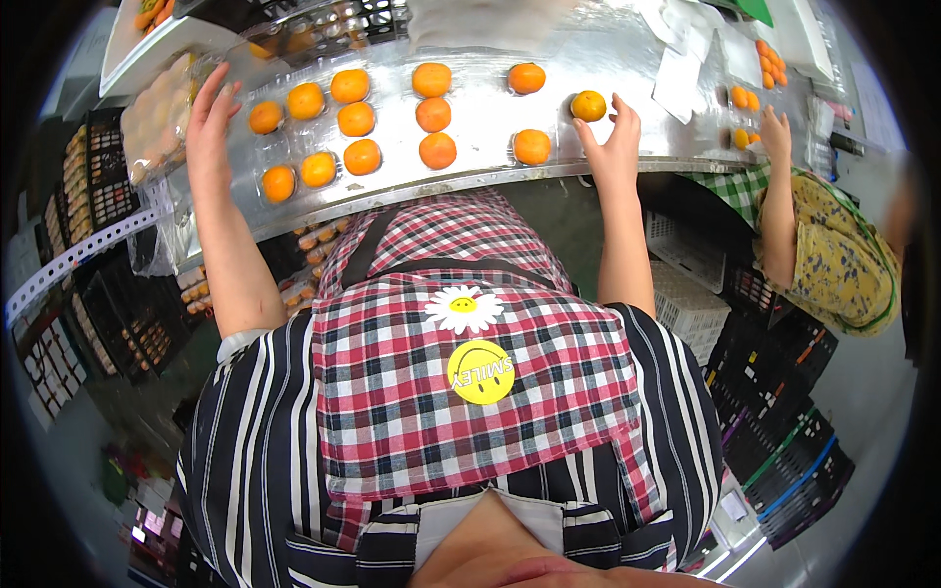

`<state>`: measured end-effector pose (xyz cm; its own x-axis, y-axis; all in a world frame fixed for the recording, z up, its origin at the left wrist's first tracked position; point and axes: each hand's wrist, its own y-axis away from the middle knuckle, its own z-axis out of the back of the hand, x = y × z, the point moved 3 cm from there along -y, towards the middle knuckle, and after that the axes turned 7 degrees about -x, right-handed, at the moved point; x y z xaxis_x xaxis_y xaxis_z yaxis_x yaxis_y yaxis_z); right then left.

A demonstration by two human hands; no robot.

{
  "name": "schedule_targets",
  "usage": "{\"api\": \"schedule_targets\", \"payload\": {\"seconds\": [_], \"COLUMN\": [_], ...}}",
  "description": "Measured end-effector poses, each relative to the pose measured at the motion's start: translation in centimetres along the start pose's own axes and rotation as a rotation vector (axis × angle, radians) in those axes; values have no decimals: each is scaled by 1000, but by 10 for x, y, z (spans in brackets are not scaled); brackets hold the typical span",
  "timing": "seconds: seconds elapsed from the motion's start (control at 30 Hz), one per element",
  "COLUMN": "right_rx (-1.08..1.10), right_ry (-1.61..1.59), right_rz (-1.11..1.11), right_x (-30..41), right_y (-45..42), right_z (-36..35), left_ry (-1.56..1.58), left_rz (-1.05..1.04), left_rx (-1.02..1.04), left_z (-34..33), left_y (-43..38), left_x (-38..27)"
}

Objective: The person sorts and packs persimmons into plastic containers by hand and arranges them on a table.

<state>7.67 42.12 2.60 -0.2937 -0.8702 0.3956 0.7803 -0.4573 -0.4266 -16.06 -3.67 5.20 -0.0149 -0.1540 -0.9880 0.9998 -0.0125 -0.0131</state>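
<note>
Several orange mandarins lie in short columns on a metal worktable [485,110]. Around one mandarin [589,106], darker at its top, the thumb and fingers of my right hand [617,143] are spread; a small gap shows between forefinger and fruit. My left hand [212,128] has its fingers apart at the left end of the columns, between a mandarin [265,117] and a clear moulded plastic tray [156,121]. Thin clear plastic shows around the left-hand mandarins; its full shape is hard to make out. Two mandarins, one of them here [531,147], form a column left of my right hand.
White paper sheets [680,77] lie at the back right. Further right, a co-worker's hand [775,132] is near other orange fruit [742,138]. A black perforated crate [360,22] stands behind the columns. Below the table are a white basket [687,301] and stacked dark crates [779,367].
</note>
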Motion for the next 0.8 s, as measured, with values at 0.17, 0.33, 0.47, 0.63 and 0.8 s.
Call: {"api": "schedule_targets", "payload": {"seconds": [0.17, 0.33, 0.47, 0.63, 0.8], "right_rx": [213, 419, 318, 266, 543], "right_ry": [-258, -283, -276, -277, -86], "right_rz": [346, 480, 393, 414, 363], "right_x": [98, 149, 143, 133, 141], "right_y": [24, 33, 20, -20, -43], "right_z": [8, -26, -53, -88, -116], "left_ry": [-21, -1, 55, 25, 74], "left_rz": [-21, -39, -22, -21, 8], "left_rx": [31, 61, 7, 23, 42], "left_z": [-7, -11, -11, -8, -8], "left_y": [-5, -2, -2, 11, 12], "left_x": [6, -3, 2, -3, 7]}}
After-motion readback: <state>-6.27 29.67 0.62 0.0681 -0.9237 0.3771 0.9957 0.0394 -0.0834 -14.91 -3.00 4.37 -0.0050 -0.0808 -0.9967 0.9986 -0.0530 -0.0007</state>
